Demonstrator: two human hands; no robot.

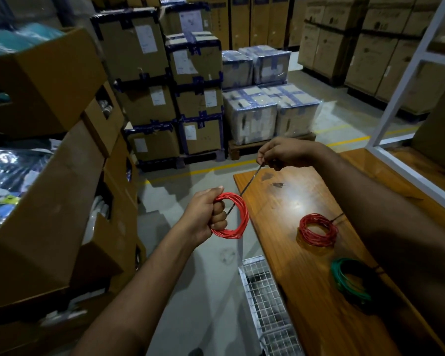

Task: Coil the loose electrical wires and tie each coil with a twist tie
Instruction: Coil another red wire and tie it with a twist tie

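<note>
we see the left hand [206, 214] clenched around one side of a red wire coil [233, 215], fingers curled through the loop and holding it upright in the air, just off the table's [280, 214] far left corner and above the floor [203, 278]. the right hand [284, 153] is raised over the table's far edge, its fingertips pinching the upper end of a thin dark twist tie [247, 187]. the tie runs taut on a slant from that pinch down to the held coil, where its lower end meets the left hand's fingers; we cannot tell whether it is wrapped around the strands there.

on the wooden table lie two more coils. a second red coil [317, 231] lies flat near the middle of the surface, with a short dark tie end poking out on its far right side. a green coil [350, 281] lies flat nearer to us, partly hidden under the right forearm, also with a dark tie end showing at its right side. the two are apart from each other.

a white wire mesh rack [265, 299] sits below the table's left edge. stacked cardboard boxes [149, 80] fill the left side and the background, some of them wrapped in plastic on a pallet.
</note>
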